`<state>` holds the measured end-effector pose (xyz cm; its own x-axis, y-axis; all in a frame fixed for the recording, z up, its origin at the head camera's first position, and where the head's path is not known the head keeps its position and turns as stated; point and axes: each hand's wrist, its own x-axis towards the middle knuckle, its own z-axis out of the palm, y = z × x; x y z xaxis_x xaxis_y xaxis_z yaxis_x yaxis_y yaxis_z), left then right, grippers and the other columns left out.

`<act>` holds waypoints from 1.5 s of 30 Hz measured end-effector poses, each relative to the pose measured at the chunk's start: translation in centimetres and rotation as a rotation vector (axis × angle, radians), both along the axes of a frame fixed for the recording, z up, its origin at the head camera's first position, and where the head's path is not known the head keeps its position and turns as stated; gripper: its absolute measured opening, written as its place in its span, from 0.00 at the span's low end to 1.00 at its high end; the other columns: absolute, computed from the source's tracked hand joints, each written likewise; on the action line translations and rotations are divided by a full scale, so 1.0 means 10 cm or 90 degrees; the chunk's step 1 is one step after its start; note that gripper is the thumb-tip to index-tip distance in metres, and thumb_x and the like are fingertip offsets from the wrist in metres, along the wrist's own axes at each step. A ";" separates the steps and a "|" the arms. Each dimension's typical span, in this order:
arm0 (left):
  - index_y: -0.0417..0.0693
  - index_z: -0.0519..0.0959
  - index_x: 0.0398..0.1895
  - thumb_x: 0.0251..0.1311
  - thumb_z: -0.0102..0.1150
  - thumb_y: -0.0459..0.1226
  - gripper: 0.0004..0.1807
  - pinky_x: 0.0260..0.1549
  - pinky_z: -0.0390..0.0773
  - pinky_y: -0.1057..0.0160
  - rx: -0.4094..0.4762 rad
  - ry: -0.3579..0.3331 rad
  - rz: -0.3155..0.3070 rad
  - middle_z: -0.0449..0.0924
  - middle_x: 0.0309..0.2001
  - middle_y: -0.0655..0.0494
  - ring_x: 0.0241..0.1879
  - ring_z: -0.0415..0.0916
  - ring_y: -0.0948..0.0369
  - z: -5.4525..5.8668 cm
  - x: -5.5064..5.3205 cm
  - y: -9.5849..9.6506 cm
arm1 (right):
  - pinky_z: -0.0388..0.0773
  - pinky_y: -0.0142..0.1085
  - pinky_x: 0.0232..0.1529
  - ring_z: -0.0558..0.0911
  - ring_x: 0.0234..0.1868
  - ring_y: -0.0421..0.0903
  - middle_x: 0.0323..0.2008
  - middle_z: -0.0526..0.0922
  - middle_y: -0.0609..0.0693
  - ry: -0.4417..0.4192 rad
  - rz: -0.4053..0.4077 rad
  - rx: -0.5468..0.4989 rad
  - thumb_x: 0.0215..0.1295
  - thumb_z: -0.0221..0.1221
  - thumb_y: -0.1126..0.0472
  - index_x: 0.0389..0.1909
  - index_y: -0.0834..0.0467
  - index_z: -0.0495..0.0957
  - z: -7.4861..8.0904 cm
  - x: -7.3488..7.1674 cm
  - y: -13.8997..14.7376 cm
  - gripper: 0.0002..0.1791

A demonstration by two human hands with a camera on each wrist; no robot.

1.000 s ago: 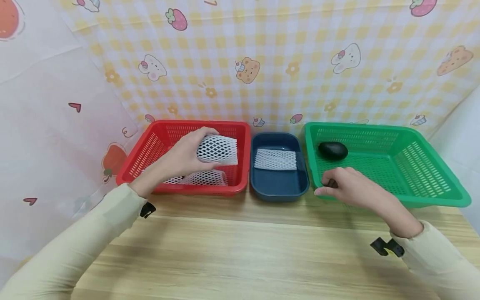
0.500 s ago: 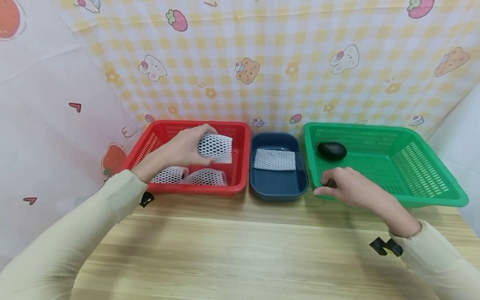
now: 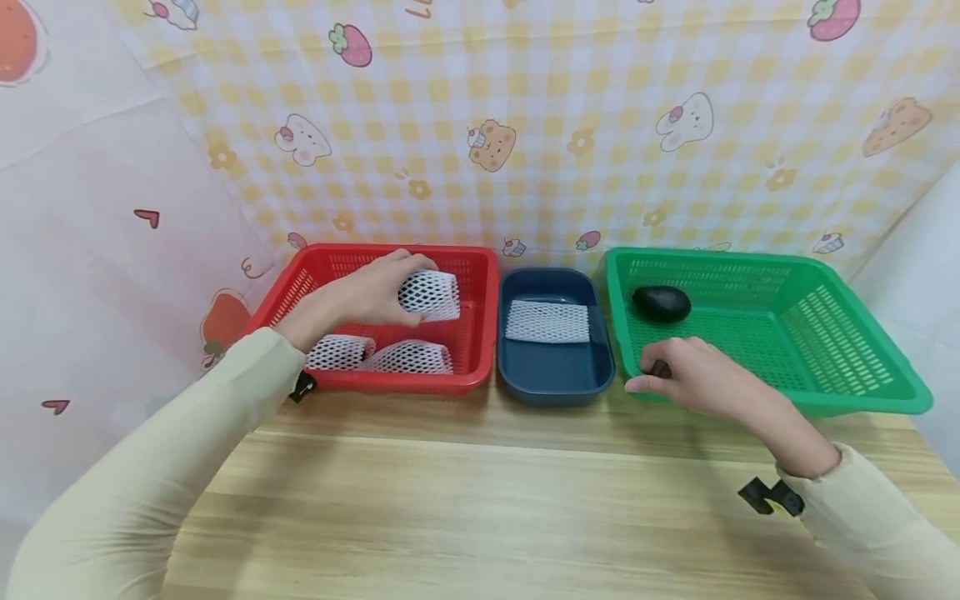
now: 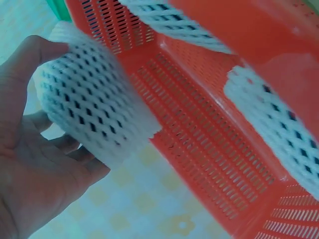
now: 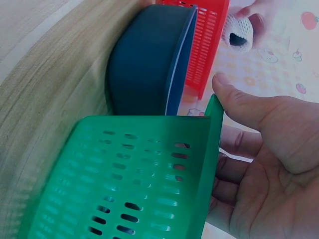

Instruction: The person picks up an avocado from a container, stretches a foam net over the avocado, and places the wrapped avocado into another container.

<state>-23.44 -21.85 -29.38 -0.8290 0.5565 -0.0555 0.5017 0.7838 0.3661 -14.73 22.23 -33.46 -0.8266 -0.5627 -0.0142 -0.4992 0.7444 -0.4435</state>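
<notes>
My left hand (image 3: 375, 290) grips a white foam fruit net (image 3: 431, 295) with something dark and rounded inside, like an avocado, over the red basket (image 3: 483, 333). In the left wrist view, my thumb lies on one side of the net (image 4: 89, 94) and my fingers on the other. Two more filled foam nets lie along the basket's near side, one at the left (image 3: 337, 352) and one beside it (image 3: 411, 357). My right hand (image 3: 701, 375) hangs loosely curled at the near-left rim of the green basket (image 3: 825, 400), holding nothing. A bare black avocado (image 3: 662, 303) lies in that basket.
Between the two baskets stands a dark blue tub (image 3: 555, 371) with a flat white foam net (image 3: 547, 322) in it. All three stand along the back of the wooden table (image 3: 480, 500), in front of a checked cloth (image 3: 555, 192).
My left hand has shifted slightly with the netted fruit, still over the red basket, and the forearm has swung a little. More of the left netted piece shows. My right hand stays put.
</notes>
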 end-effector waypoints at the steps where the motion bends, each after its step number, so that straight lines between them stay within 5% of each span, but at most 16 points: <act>1: 0.50 0.68 0.70 0.53 0.76 0.42 0.41 0.55 0.75 0.47 -0.005 -0.004 -0.001 0.69 0.59 0.50 0.56 0.67 0.53 0.01 0.00 0.00 | 0.51 0.33 0.23 0.53 0.17 0.35 0.17 0.52 0.39 0.000 -0.001 0.000 0.67 0.68 0.54 0.18 0.49 0.59 0.00 0.00 0.00 0.27; 7: 0.46 0.67 0.72 0.56 0.75 0.41 0.41 0.59 0.71 0.42 -0.025 -0.029 -0.021 0.70 0.64 0.46 0.62 0.66 0.49 0.05 -0.05 0.04 | 0.52 0.33 0.23 0.53 0.17 0.35 0.17 0.53 0.39 -0.002 -0.008 0.001 0.67 0.68 0.53 0.18 0.50 0.60 -0.01 0.00 0.01 0.27; 17: 0.41 0.64 0.75 0.60 0.72 0.39 0.42 0.63 0.69 0.45 -0.069 -0.049 -0.057 0.69 0.67 0.43 0.65 0.65 0.48 -0.06 -0.07 0.20 | 0.55 0.33 0.22 0.57 0.16 0.34 0.16 0.57 0.39 0.006 0.000 -0.009 0.67 0.67 0.52 0.19 0.50 0.66 -0.04 0.00 0.03 0.22; 34: 0.40 0.66 0.74 0.63 0.69 0.35 0.37 0.61 0.71 0.44 -0.070 -0.063 -0.046 0.72 0.64 0.42 0.62 0.69 0.48 -0.26 -0.08 0.25 | 0.61 0.34 0.23 0.64 0.17 0.36 0.17 0.66 0.40 0.002 -0.007 -0.010 0.67 0.68 0.54 0.23 0.51 0.72 -0.04 0.02 0.03 0.17; 41: 0.41 0.76 0.66 0.68 0.60 0.29 0.23 0.50 0.79 0.49 -0.082 -0.032 -0.063 0.78 0.60 0.45 0.52 0.77 0.53 -0.40 -0.09 0.27 | 0.59 0.34 0.22 0.62 0.17 0.36 0.17 0.63 0.40 0.003 -0.012 -0.009 0.68 0.67 0.52 0.22 0.51 0.70 -0.04 0.02 0.03 0.19; 45: 0.45 0.78 0.64 0.68 0.61 0.31 0.21 0.36 0.79 0.56 -0.099 -0.029 -0.037 0.79 0.59 0.47 0.44 0.77 0.54 -0.40 -0.07 0.28 | 0.57 0.34 0.22 0.60 0.17 0.36 0.17 0.60 0.40 0.001 -0.015 -0.010 0.68 0.67 0.52 0.21 0.51 0.68 -0.04 0.01 0.03 0.21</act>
<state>-24.19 -19.09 -33.38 -0.7899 0.5859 -0.1812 0.5342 0.8024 0.2662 -14.61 22.48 -33.86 -0.8392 -0.5438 -0.0046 -0.4827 0.7487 -0.4543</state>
